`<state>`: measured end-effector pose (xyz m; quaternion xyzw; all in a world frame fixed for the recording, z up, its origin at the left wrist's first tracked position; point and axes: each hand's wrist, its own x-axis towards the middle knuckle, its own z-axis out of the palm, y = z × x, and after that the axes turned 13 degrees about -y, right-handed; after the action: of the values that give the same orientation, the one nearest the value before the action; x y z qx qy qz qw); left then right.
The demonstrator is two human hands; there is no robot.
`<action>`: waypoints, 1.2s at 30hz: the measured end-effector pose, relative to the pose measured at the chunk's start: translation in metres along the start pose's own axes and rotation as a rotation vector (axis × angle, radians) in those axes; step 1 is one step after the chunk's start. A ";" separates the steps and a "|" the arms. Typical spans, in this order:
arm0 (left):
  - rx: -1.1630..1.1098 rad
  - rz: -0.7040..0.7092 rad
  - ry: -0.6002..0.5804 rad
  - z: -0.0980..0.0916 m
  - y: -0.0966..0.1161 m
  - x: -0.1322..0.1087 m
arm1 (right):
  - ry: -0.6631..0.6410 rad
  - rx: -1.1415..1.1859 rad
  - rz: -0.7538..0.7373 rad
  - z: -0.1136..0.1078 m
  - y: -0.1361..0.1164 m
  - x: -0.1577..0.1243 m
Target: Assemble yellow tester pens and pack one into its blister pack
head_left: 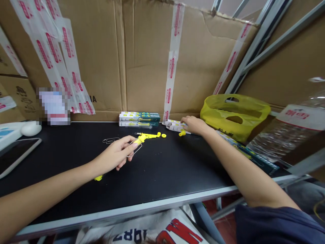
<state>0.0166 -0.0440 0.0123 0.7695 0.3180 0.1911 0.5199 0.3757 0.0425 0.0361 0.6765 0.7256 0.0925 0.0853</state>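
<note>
My left hand point(116, 155) rests on the black tabletop point(162, 169), fingers closed on a yellow plastic tool with a clear body and wire loop point(143, 138). My right hand point(194, 124) reaches to the back right, fingers curled on a small white and yellow package point(175, 125). A small yellow ring point(164, 136) and a yellow cap piece point(181, 133) lie between the hands. Another yellow bit point(98, 177) shows under my left wrist.
Stacked green and white boxes point(139, 119) stand against the cardboard wall point(152, 54). A yellow plastic bag point(235, 115) and a clear plastic bag point(286, 135) sit at the right. A wire clip point(109, 140), a white mouse point(30, 128) and a tablet point(15, 154) lie at the left.
</note>
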 end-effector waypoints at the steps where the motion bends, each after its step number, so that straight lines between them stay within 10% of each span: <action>1: 0.023 0.016 0.001 -0.001 0.000 0.000 | -0.024 0.000 0.005 0.006 0.007 0.003; 22: 0.542 0.095 0.154 0.000 0.007 -0.008 | 0.126 0.098 0.013 0.008 0.005 0.004; 25: 0.568 0.135 0.172 0.003 0.006 -0.007 | 0.358 0.497 -0.230 -0.014 -0.037 -0.017; 30: 0.315 0.219 0.038 0.012 0.005 -0.007 | -0.101 1.259 -0.959 -0.023 -0.137 -0.073; 36: -0.070 0.145 -0.085 0.014 0.003 -0.002 | -0.009 1.694 -0.794 -0.018 -0.153 -0.077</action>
<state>0.0244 -0.0557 0.0101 0.7792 0.2321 0.2066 0.5444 0.2288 -0.0447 0.0155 0.2162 0.7289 -0.5055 -0.4079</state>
